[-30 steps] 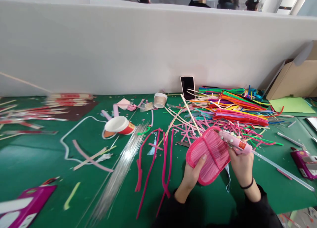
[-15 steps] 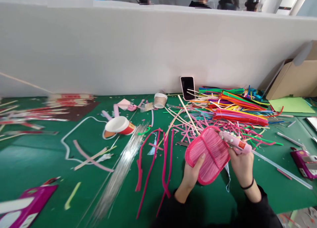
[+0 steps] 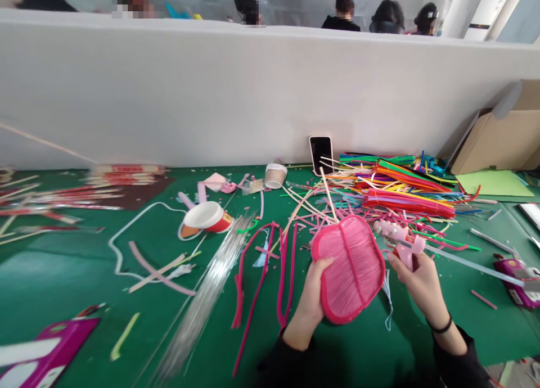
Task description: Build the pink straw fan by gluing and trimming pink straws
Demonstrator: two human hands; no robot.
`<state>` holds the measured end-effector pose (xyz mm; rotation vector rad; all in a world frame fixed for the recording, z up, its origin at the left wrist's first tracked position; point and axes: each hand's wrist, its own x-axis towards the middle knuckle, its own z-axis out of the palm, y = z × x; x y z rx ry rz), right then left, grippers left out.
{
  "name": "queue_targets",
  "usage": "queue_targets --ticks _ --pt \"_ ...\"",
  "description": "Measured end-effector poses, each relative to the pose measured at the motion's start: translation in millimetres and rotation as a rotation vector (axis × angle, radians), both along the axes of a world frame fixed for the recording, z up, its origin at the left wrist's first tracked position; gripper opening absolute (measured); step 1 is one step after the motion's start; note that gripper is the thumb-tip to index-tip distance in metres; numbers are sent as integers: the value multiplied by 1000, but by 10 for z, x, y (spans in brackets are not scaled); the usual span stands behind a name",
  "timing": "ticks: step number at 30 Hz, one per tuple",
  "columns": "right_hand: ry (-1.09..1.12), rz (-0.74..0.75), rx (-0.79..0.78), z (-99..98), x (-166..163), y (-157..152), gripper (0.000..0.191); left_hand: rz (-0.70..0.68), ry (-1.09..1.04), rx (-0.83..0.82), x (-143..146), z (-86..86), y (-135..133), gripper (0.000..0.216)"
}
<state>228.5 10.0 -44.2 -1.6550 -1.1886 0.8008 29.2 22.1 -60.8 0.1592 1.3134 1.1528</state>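
My left hand (image 3: 311,298) is closed on the lower left edge of a pink fan (image 3: 352,270) made of pipe cleaners, thumb on its face. A pale stick (image 3: 327,194) juts from the fan's far end, and a darker rib crosses its middle. In my right hand (image 3: 424,278) is a pink hot glue gun (image 3: 394,234), with a long clear glue stick (image 3: 468,261) running out of its back. The nozzle points left, just apart from the fan's right edge. A pale blue tassel (image 3: 387,298) lies between the fan and my right hand.
Bundles of coloured pipe cleaners (image 3: 409,202) are heaped at the back right near a phone (image 3: 321,154). Magenta strips (image 3: 253,298), clear sticks (image 3: 206,287) and a paper cup (image 3: 206,216) lie leftward. A white partition (image 3: 211,95) closes off the back; a cardboard box (image 3: 502,138) stands far right.
The glue gun has drawn back rightward from the fan, its nozzle now off the fan's edge. The fan has turned more upright in my left hand.
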Motion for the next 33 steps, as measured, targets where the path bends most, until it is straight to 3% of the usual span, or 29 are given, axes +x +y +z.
queue_targets --ticks 5,10,14,18,25,33 --pt "-55 -115 27 2 129 -92 49 -71 -14 133 -115 198 -11 48" --pt "-30 -18 -48 -27 84 -136 53 -127 -19 182 -88 286 -42 60" --pt "149 56 -138 -147 48 -166 54 -142 -25 193 -82 271 -40 59" --pt "316 127 -130 -239 14 -172 53 -125 -11 200 -78 222 -62 53" --pt "65 152 41 -317 -53 -86 42 -179 38 289 -13 135 -126 49" --pt "80 247 77 -381 -70 -21 42 -210 94 325 42 193 -133 49"
